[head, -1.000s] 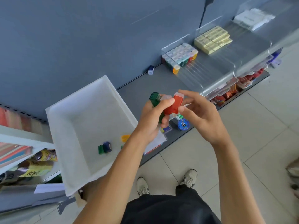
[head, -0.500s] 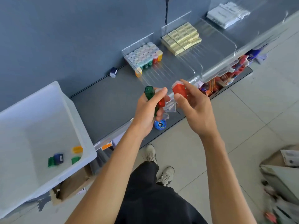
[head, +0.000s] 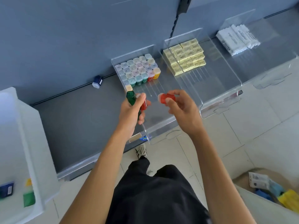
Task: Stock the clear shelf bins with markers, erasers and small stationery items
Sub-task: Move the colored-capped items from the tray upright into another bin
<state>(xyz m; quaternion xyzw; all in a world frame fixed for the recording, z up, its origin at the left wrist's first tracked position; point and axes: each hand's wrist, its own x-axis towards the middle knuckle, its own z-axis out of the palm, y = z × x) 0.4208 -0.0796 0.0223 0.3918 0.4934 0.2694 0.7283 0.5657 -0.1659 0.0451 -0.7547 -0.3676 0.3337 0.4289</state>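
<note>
Hands meet just above the centre of the frame, over the open front of a clear bin (head: 161,132) on the grey shelf (head: 80,120). The left hand (head: 131,113) has its grip curled round two small capped pieces at once: a green piece (head: 131,98) sticking up above the hand, and a red piece (head: 143,105) tucked beside it under the fingers. The right hand (head: 184,112) pinches another red piece (head: 166,98) between thumb and fingertips, its pale cap pointing left; the two hands are near each other but apart. At the back of the same bin stands a block of capped pieces (head: 137,70) in tidy rows, mostly pale on top, with green, red and orange ones along the front. The next bin to the right holds stacked yellow erasers (head: 184,57), and the bin at upper right holds white packets (head: 237,38). A lone blue piece (head: 97,81) lies on the shelf by the back wall, left of the bins. A white tub (head: 37,143) fills the left edge, with blurred loose pieces (head: 29,199) in its bottom. A cardboard box (head: 239,178) of mixed packets sits at lower right.
</note>
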